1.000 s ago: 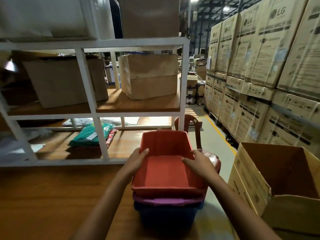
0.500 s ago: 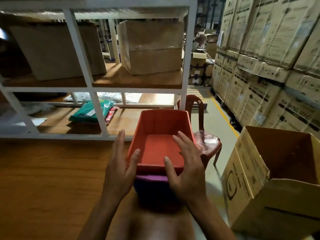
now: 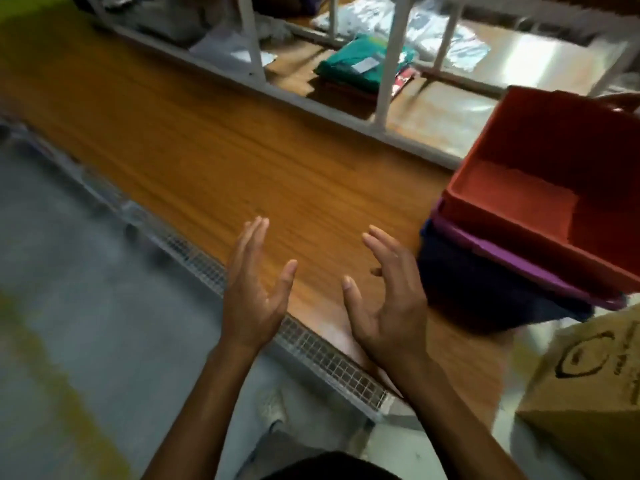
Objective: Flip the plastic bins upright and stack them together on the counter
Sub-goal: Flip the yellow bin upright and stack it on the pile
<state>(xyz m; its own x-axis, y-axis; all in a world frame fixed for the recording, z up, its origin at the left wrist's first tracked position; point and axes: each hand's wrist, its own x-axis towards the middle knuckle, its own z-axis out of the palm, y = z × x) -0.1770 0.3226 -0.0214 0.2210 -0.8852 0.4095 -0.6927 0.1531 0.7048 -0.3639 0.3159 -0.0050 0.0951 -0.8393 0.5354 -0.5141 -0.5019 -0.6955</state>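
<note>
Holding both hands empty above the counter's near edge, I see my left hand (image 3: 254,292) with its fingers straight and together and my right hand (image 3: 384,306) with its fingers spread and a little curled. The palms face each other with a gap between them, and neither touches anything. The stack lies off to my right, so the right hand is nearer, just beside the dark blue bin (image 3: 485,296) at the bottom. A purple bin (image 3: 502,251) is nested in it, showing only its rim, and the red bin (image 3: 540,202) sits on top, mouth up. The long axis of the bins runs away from me toward the white shelf frame (image 3: 388,64) (the view is tilted and blurred, so I hold that loosely). They stand at the right end of the counter (image 3: 207,150), near a cardboard box (image 3: 595,393). I judge the stacking done.
</note>
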